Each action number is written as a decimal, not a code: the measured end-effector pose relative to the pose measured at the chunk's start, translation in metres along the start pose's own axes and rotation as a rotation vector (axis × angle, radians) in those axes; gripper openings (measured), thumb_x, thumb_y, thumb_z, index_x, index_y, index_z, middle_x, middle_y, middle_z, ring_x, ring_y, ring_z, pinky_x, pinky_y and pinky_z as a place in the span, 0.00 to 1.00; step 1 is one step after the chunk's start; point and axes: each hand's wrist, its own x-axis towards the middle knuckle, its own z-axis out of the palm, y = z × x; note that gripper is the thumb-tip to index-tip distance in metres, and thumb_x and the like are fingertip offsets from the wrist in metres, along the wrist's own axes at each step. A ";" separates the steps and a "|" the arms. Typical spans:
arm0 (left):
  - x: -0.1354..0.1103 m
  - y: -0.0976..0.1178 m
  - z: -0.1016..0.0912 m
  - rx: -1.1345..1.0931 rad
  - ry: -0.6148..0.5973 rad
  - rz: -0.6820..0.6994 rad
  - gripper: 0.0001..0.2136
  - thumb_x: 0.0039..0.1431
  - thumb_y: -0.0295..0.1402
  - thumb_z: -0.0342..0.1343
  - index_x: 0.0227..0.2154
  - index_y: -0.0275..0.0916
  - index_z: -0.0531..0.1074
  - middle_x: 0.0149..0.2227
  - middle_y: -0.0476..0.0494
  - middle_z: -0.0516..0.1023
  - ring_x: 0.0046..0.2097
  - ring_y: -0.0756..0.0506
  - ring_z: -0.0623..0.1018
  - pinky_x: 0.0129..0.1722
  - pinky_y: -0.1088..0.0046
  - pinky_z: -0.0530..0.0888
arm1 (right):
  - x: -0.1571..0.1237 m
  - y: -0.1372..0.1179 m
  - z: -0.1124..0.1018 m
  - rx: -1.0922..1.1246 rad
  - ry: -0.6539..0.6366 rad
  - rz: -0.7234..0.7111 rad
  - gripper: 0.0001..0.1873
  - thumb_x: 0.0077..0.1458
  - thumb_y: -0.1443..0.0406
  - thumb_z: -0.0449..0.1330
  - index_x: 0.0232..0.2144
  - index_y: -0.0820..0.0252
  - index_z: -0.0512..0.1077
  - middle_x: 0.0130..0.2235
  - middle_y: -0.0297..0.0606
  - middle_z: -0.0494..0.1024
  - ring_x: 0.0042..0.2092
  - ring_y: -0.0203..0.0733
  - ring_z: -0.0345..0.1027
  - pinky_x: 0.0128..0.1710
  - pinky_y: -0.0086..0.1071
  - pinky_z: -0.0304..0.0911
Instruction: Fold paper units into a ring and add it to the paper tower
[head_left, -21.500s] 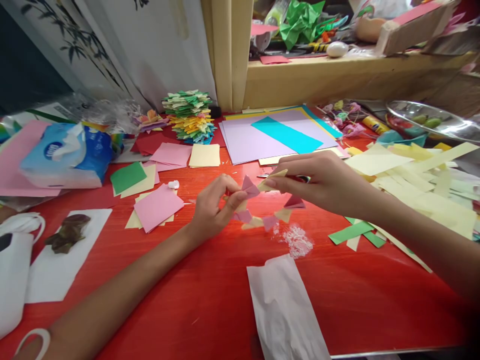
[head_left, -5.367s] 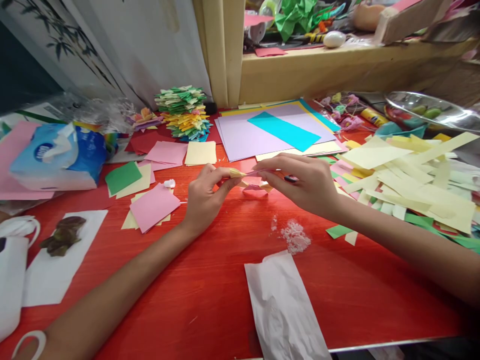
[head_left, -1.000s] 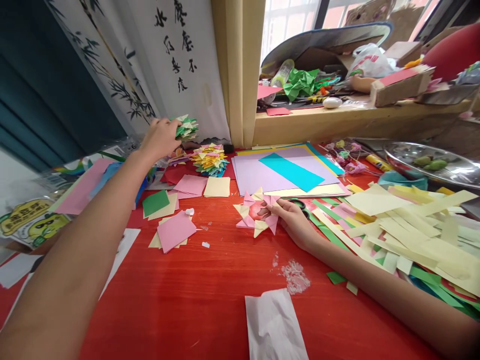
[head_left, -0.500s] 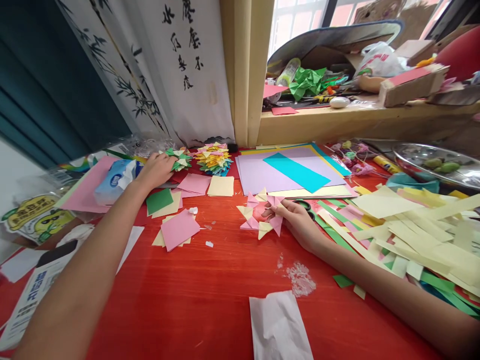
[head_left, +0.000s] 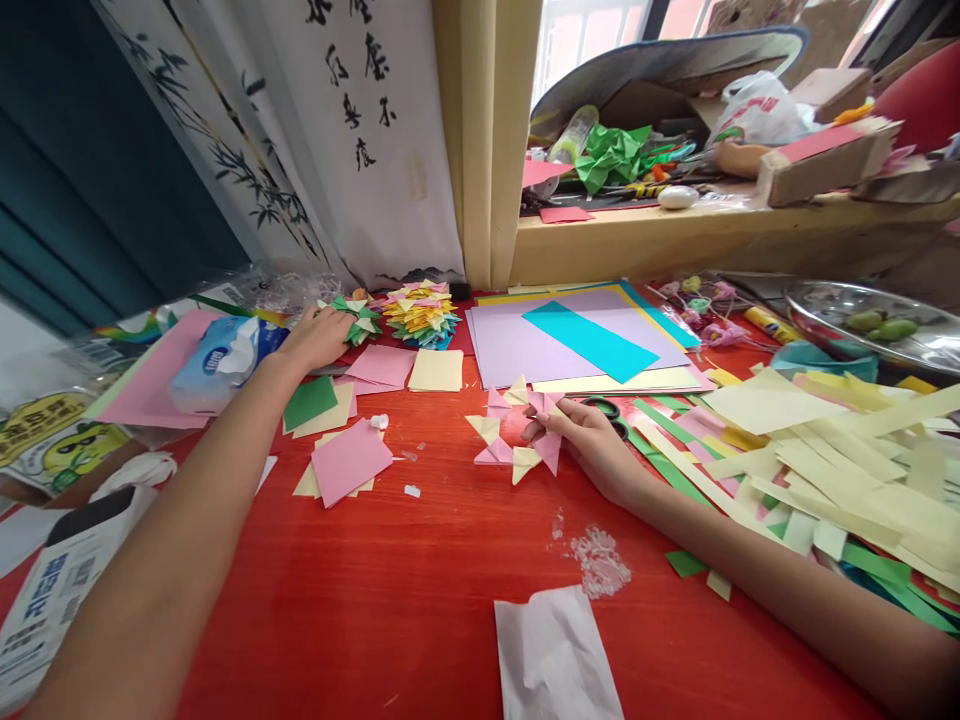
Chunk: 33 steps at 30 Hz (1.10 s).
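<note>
My right hand (head_left: 589, 445) pinches a pink and pale-yellow folded paper star ring (head_left: 510, 430) that rests on the red table (head_left: 390, 590). My left hand (head_left: 319, 335) reaches far to the back left and is closed around a small stack of green folded paper stars (head_left: 356, 315), set down on the table beside a taller yellow, pink and orange stack of stars (head_left: 421, 312).
Pink, green and yellow paper squares (head_left: 345, 455) lie left of centre. A tissue pack (head_left: 217, 360) sits at the left. Large purple and teal sheets (head_left: 577, 345) lie behind. Cut paper strips (head_left: 832, 460) pile at the right. A white paper (head_left: 555, 655) lies near the front edge.
My left hand lifted the green part off the star stack, carried it down and left, and now rests with it on the table. The right hand stays on the star ring.
</note>
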 end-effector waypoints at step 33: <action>-0.017 0.138 -0.124 -1.540 -0.006 -0.175 0.07 0.48 0.37 0.58 0.26 0.39 0.72 0.21 0.51 0.62 0.19 0.56 0.54 0.19 0.75 0.47 | 0.000 -0.004 0.000 0.293 0.118 -0.025 0.13 0.54 0.56 0.54 0.40 0.55 0.65 0.38 0.38 0.75 0.35 0.39 0.71 0.36 0.35 0.66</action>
